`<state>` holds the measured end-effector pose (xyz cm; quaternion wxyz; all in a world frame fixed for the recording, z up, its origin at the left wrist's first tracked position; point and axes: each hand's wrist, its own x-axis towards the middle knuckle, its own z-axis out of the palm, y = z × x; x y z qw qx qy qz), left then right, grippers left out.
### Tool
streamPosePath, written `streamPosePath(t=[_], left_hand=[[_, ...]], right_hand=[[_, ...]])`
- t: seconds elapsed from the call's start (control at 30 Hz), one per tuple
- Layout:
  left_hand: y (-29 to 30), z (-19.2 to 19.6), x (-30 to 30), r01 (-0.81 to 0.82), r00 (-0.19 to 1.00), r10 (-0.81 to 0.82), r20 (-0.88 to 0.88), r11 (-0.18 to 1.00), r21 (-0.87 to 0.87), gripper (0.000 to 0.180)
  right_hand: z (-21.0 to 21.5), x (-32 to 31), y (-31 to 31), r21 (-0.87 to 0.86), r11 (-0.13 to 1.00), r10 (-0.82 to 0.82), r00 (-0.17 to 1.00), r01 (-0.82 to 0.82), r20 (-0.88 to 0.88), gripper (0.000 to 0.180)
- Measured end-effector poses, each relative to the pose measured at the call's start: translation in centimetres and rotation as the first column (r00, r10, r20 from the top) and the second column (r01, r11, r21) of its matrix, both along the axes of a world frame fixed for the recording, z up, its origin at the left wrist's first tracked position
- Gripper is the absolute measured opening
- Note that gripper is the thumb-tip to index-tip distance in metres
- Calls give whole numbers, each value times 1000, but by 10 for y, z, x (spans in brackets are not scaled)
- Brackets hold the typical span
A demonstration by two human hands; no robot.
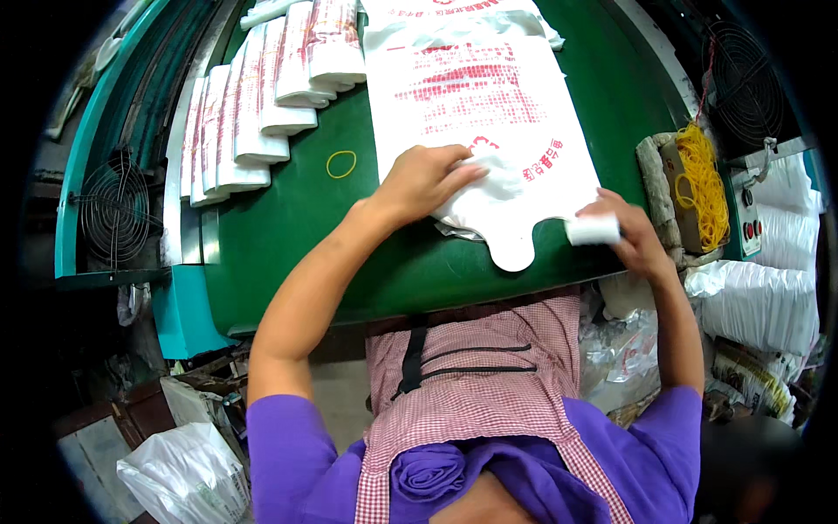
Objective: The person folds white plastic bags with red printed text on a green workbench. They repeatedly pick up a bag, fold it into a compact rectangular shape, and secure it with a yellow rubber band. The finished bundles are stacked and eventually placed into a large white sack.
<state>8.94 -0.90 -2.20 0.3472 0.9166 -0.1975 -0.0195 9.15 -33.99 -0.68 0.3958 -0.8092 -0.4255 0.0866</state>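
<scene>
A flat stack of white plastic bags (471, 109) with red print lies in front of me on a green work surface (323, 293). A rounded tab (511, 251) sticks out from its near edge, between the two handles. My left hand (428, 182) is closed on the stack's near left corner, where the plastic is bunched and crumpled. At the near right corner, my right hand (627, 231) is closed around the white handle end, which is slightly blurred. A yellow rubber band (341, 164) lies to the left of the stack.
Folded bundles of printed white bags (262, 96) lie overlapping at the far left. On the right edge sits a box (681, 196) heaped with yellow rubber bands (703, 188). Fans (115, 214) flank the surface. White plastic packs (755, 301) are piled at the right.
</scene>
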Motion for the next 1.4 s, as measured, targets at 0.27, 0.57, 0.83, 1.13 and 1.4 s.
streamPosePath(t=[0.27, 0.57, 0.83, 1.13, 1.4], left_hand=[[-6, -17, -50, 81, 877, -172, 449, 973, 215, 61], [-26, -9, -36, 48, 968, -91, 236, 982, 180, 27], [-2, -5, 22, -207, 909, 162, 383, 975, 81, 37], [-15, -7, -13, -103, 929, -58, 365, 908, 407, 31], [16, 20, -40, 329, 943, -317, -103, 937, 120, 32]], right_hand=[[-16, 29, 120, -402, 898, -156, 984, 179, 90, 21], [-28, 60, 85, -506, 790, -164, 915, 346, 369, 48], [-21, 21, 102, -428, 883, 12, 901, 194, 433, 69], [-7, -47, 84, 190, 972, -159, 983, 141, 86, 44], [-34, -2, 46, 386, 565, 256, 289, 729, -922, 48]])
